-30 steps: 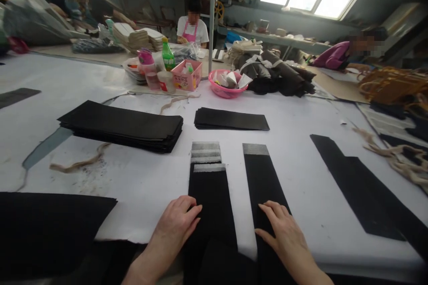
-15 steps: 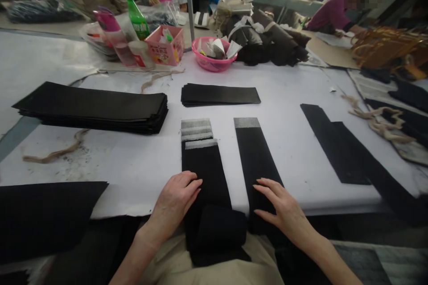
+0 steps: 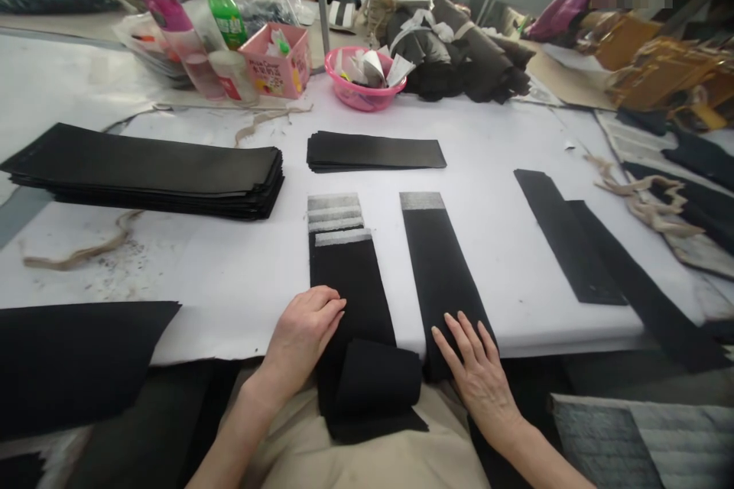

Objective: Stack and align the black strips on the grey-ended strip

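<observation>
My left hand rests at the left edge of a fanned pile of black fabric-like strips. Its fingers are pressed together against the thumb; whatever lies between them is hidden. Whitish bands cross the strips' far ends, and their near ends curl over in a black fold at my lap. On the right, my right hand lies open, fingers spread flat on another black strip with one pale band at its far end. Both sets of strips hang past the table's near edge.
A thick stack of black pieces lies left, a smaller stack ahead. More black strips are at right. A pink basin, pink box and green bottle stand behind on the white table. Two people work beyond.
My right hand has come down and flattened on the right strip, its fingers now pointing more forward. My left hand stays at the pile's edge, fingers drawn closer together. The view has tilted slightly downward.
</observation>
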